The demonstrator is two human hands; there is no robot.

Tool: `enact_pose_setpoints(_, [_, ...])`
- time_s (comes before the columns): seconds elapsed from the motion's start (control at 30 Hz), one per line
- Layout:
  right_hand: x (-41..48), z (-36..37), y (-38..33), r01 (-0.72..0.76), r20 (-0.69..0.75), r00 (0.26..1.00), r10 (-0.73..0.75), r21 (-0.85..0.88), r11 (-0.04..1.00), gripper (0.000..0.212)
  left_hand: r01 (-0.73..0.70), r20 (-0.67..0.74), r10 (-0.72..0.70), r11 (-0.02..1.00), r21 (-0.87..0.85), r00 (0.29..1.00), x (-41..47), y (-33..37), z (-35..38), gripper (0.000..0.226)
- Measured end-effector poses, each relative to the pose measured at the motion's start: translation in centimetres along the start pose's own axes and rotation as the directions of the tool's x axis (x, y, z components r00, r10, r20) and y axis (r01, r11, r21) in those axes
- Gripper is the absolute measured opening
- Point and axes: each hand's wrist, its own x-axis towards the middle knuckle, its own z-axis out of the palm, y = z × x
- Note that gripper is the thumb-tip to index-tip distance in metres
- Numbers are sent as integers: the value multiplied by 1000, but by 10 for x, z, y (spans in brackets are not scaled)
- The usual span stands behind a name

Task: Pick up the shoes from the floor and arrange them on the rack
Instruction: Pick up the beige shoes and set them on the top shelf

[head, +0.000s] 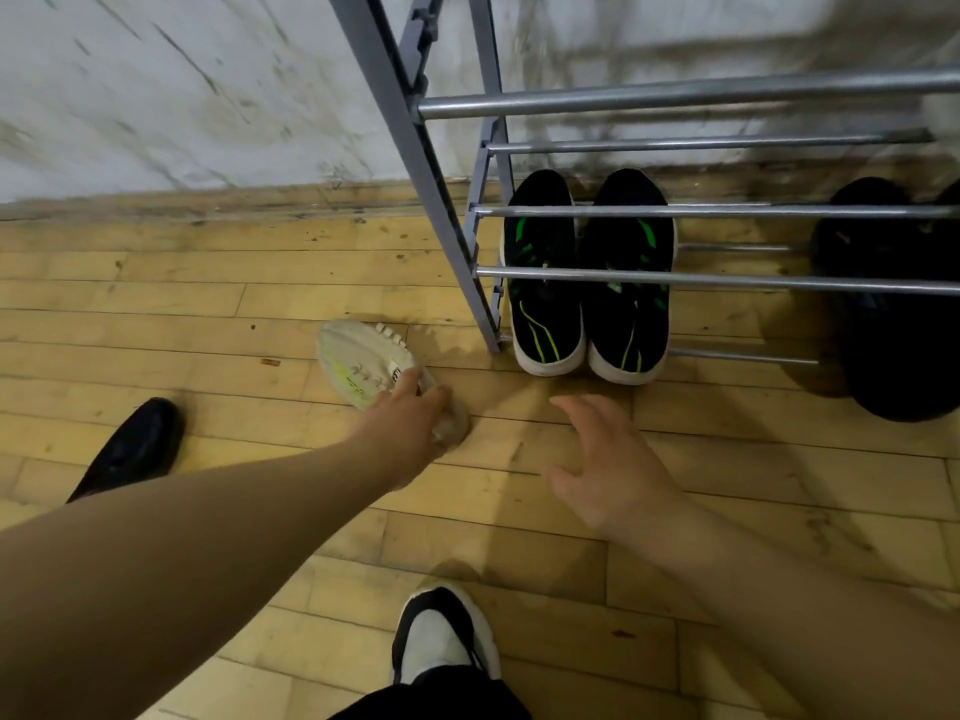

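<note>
— While you lean over the floor, what sits nearest you?

— Your own foot [441, 636] in a black-and-white shoe, planted on the wooden floor [156, 304]; that one is worn, so I judge it no part of the job. Past it your two arms reach out.

— And your hands?

— Your left hand [410, 423] curls over the heel end of the pale sneaker [363, 366], fingers wrapped on it, likely because the heel opening gives the easiest hold for lifting. Whether it is fully clamped I cannot tell. Your right hand [602, 459] hovers spread and empty just beside it, near the rack, probably ready to steady the shoe.

— Where is that sneaker?

— On the floor, just left of the rack's front leg, toe pointing away from you.

— What else lies loose?

— One black shoe [135, 449] to your far left, on the floor, well apart from the rack.

— Count the far end for me.

— One metal rack [701, 278] against the wall. On its lowest bars, one pair of black-and-green sneakers [587, 283], two shoes side by side, heels toward you. Farther right, dark shoes [893, 304], blurred; I cannot count them.
</note>
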Motion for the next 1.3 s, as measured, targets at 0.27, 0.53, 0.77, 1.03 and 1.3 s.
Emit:
enact_pose_setpoints(0.27, [-15, -4, 17, -173, 100, 982, 158, 168, 970, 85, -272, 17, 275, 956, -110, 961, -72, 44, 33, 84])
enact_pose_setpoints(0.53, [-7, 39, -17, -313, 270, 943, 195, 511, 801, 91, 171, 128, -114, 715, -678, 985, -51, 34, 44, 129])
enact_pose_setpoints(0.77, [3, 10, -17, -310, 331, 933, 141, 540, 782, 75, 112, 94, -64, 703, -703, 994, -80, 58, 19, 106])
enact_pose_setpoints(1.03, [-131, -137, -59, -269, 416, 901, 126, 307, 913, 63, 81, 211, 142, 611, -787, 967, -174, 127, -56, 100])
enact_pose_setpoints(1.3, [-313, -305, -94, -103, 52, 995, 89, 470, 877, 57, -483, -291, 402, 550, -681, 868, -290, 247, -199, 95])
